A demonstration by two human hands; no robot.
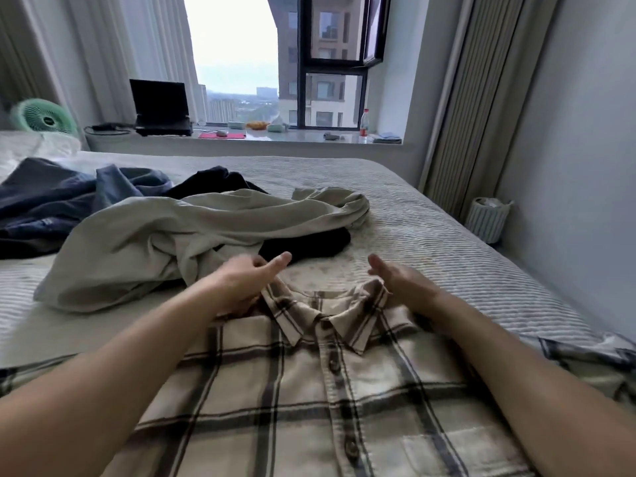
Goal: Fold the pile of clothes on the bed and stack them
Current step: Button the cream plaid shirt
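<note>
A beige plaid shirt (pixel 309 401) lies flat and buttoned on the bed (pixel 447 228), collar away from me. My left hand (pixel 241 284) sits at the collar's left side, thumb up, its lower fingers hidden behind the fabric. My right hand (pixel 399 280) hovers over the collar's right side with relaxed fingers, holding nothing. Behind the shirt lies the unfolded pile: a beige garment (pixel 179 235), a black piece (pixel 306 246) and blue clothes (pixel 62 201).
The bed's right edge runs along a wall, with a small striped bin (pixel 488 218) on the floor. At the far side, a window sill holds a laptop (pixel 161 108) and a bottle (pixel 364 123). A green fan (pixel 44 117) stands at the left.
</note>
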